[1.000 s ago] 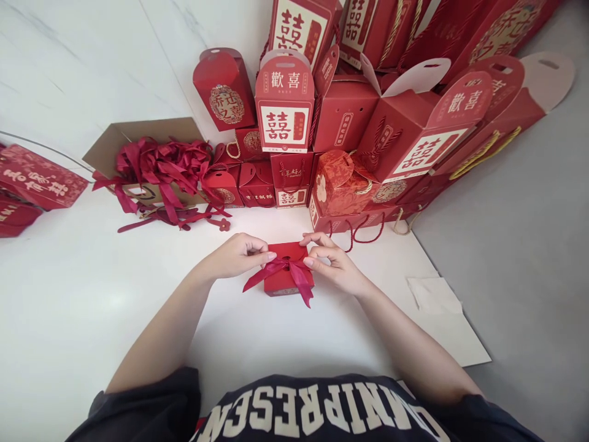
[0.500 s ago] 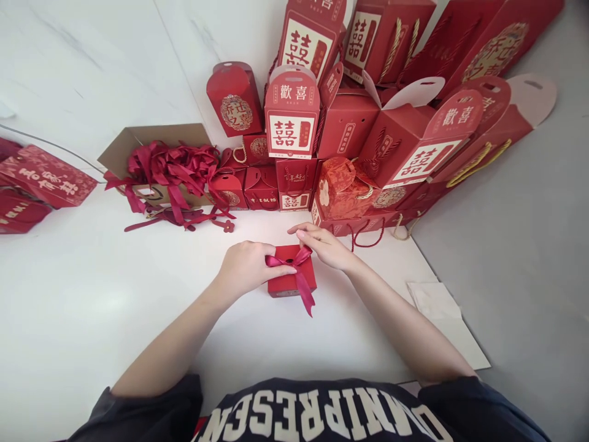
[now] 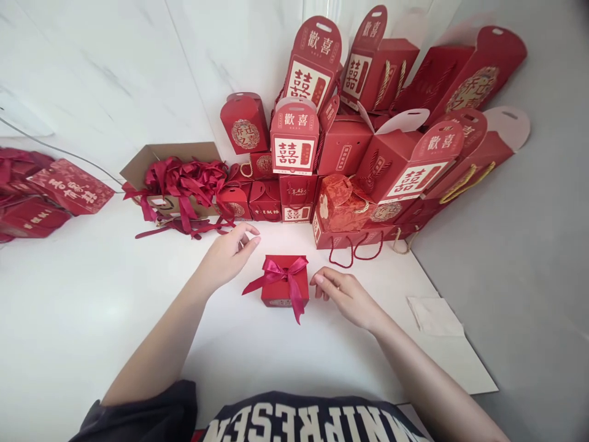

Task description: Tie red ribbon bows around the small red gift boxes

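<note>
Below: white tabletop (image 3: 105,325), smooth and pale, running to a straight edge at right, with gray floor (image 3: 510,294) beyond it.

Backdrop: marble-veined wall (image 3: 115,73), pale, rising behind the tabletop.

Far side: banked red gift boxes (image 3: 294,138) with cream double-happiness panels, some upright, some leaning; among them a patterned orange-red box (image 3: 340,205) and a red paper bag (image 3: 350,242) with red cord handles.

Upper left: open cardboard carton (image 3: 159,161) heaped with crimson ribbons (image 3: 184,184), a few trailing onto the tabletop.

Far left: flat red printed packets (image 3: 69,187), piled against the wall.

Right: sheet of white paper (image 3: 435,316), lying flat near the tabletop's edge.

Centre: small red gift box (image 3: 278,294) resting on the tabletop, tied with a crimson satin bow (image 3: 283,271) whose tails fall to either side — one reaching past the near edge.

Left hand (image 3: 227,258): open, fingers (image 3: 248,236) loosely curled, holding nothing; near the box, to its left, not touching it.

Right hand (image 3: 345,298): open, holding nothing; fingertips (image 3: 317,279) just beside the box's right side — no contact shown.

Hands: apart, the box between them.

Foreground: dark sweatshirt (image 3: 313,423) with white block lettering.
</note>
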A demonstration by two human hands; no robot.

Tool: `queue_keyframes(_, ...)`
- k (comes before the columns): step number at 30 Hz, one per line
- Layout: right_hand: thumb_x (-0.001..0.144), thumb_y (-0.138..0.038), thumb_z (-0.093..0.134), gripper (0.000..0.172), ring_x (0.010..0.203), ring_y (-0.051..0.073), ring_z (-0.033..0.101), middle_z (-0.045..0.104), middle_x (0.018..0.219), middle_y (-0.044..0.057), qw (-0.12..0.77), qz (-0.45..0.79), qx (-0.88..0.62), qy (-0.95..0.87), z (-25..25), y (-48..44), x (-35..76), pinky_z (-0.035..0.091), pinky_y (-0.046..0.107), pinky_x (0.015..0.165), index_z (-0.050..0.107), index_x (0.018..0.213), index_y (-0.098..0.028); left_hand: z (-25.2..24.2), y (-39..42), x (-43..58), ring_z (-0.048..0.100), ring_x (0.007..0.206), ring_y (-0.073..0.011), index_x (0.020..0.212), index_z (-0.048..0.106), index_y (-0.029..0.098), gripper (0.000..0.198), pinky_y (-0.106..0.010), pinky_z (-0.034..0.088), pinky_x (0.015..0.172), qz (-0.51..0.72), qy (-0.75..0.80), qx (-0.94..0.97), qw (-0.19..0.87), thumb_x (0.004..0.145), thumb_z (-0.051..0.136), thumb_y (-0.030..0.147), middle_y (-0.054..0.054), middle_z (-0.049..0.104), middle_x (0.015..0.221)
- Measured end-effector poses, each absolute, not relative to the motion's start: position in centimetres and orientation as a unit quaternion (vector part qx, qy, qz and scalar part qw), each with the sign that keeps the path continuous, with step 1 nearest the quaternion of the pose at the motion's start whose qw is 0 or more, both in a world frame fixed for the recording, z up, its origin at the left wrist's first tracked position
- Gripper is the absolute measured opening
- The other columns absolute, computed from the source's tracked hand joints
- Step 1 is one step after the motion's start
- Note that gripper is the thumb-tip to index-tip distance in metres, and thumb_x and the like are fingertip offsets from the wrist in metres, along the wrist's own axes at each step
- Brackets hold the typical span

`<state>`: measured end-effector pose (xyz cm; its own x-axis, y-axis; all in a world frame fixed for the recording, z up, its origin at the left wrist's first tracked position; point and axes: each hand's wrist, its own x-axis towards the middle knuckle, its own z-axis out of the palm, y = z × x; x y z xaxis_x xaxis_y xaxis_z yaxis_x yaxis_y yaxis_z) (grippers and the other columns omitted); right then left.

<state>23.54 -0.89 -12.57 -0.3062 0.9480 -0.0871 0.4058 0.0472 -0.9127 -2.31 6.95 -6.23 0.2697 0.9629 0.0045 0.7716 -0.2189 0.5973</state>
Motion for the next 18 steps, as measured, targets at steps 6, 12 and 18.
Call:
queue_keyframes(6,0.096,-0.044,0.047,0.046,0.072,0.014,0.059,0.069,0.082,0.000,0.217,0.569,-0.360,-0.707,-12.1,-2.7,21.6,0.044,0.025,0.069,0.045,0.138,-0.026,-5.1,4.1,-2.1,0.063,0.104,-0.0328,0.130,0.047,0.024,0.070,-0.041,0.044,0.089,0.067,0.599,0.777,0.181,0.080,0.045,0.072,-0.011,0.066,0.118)
queue_keyframes(12,0.095,-0.040,0.049,0.034,0.076,0.014,0.061,0.068,0.083,0.001,0.233,0.556,-0.368,-0.708,-14.0,-3.0,21.0,0.046,0.025,0.072,0.059,0.122,-0.024,-5.7,2.9,-4.0,0.035,0.138,-0.0387,0.153,0.009,0.027,0.119,-0.057,0.014,0.115,-0.010,0.502,0.840,0.205,0.059,0.072,0.066,-0.014,0.039,0.150)
queue_keyframes(18,0.095,-0.038,0.049,0.028,0.072,0.013,0.060,0.067,0.081,0.001,0.244,0.548,-0.397,-0.695,-14.9,-3.1,21.1,0.044,0.022,0.068,0.065,0.110,-0.022,-5.4,2.5,-8.1,0.058,0.116,-0.0343,0.151,0.021,0.027,0.104,-0.042,0.049,0.093,0.060,0.570,0.773,0.272,0.064,0.073,0.051,-0.013,0.052,0.139)
